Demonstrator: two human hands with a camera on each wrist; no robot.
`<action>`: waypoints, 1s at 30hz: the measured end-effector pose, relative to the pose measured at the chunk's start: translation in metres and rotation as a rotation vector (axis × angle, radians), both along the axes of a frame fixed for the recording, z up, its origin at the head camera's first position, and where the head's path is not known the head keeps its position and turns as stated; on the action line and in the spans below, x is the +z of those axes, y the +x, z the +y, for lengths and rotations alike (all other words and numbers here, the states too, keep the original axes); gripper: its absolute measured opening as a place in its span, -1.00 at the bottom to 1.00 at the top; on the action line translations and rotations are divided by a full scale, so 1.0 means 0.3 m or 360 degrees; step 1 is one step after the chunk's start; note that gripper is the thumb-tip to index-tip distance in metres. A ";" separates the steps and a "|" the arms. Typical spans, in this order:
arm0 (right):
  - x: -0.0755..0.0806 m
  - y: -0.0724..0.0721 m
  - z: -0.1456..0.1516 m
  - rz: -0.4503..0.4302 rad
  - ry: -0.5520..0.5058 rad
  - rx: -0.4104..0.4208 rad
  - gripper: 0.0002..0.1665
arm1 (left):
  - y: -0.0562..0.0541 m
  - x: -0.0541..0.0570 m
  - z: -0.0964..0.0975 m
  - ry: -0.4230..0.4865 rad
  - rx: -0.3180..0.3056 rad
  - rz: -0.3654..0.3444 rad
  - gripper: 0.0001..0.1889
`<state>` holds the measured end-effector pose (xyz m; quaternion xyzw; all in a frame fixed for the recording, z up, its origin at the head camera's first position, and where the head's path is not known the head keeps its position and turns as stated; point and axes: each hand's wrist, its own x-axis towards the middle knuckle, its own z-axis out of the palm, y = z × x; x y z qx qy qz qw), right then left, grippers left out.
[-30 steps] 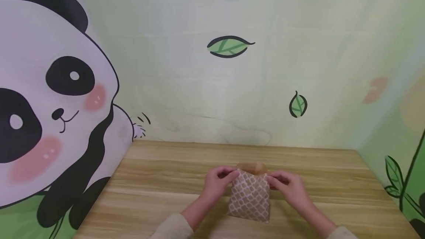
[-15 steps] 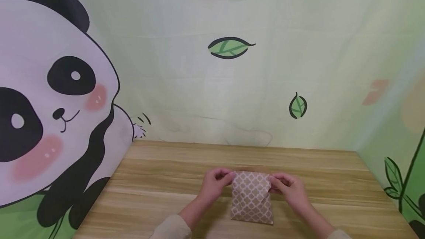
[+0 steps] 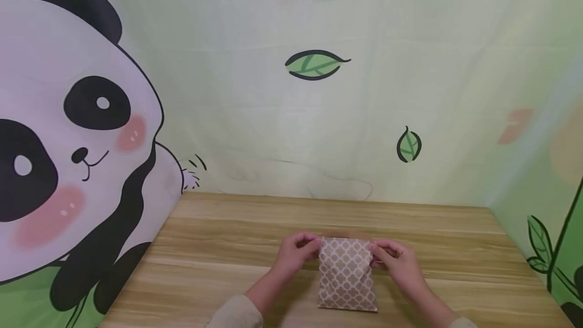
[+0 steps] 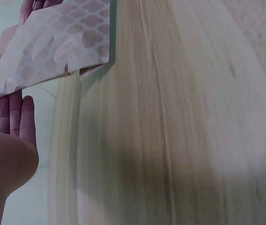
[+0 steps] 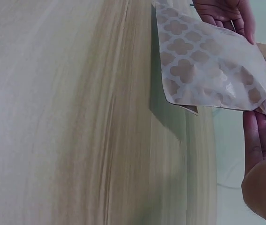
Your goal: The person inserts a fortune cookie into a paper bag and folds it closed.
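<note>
A brown paper bag with a white lattice pattern is held by its two upper corners, its lower end towards the person. The left hand pinches the upper left corner between thumb and fingers. At the upper right corner the right hand pinches the paper the same way. A plain brown strip shows past the bag's top edge in the head view. In the left wrist view the paper bag looks creased near the held end. The right wrist view shows a folded flap at the paper bag's lower corner.
The wooden table lies beneath the hands and the bag. Behind it hangs a pale green backdrop with printed leaves. A large printed panda fills the left side.
The bag's top edge, curved with a brown part showing behind it, is now pulled straight. The bag lies flatter and slightly nearer the person. Both hands keep hold of the corners.
</note>
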<state>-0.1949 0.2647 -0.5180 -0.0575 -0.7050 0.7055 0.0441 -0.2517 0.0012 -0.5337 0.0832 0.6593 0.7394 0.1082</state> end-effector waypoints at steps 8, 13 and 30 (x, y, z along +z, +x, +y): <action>0.010 0.000 0.009 -0.0011 -0.0012 -0.0001 -0.85 | -0.006 0.037 0.014 0.0004 -0.0031 -0.0066 -0.72; 0.016 0.000 0.010 -0.0036 0.0009 0.0021 -0.83 | -0.011 0.058 0.011 -0.0070 -0.0070 -0.0125 -0.57; 0.003 -0.002 0.005 -0.0087 0.0080 0.0059 -0.81 | -0.023 0.054 -0.040 -0.0211 -0.0312 0.0035 -0.68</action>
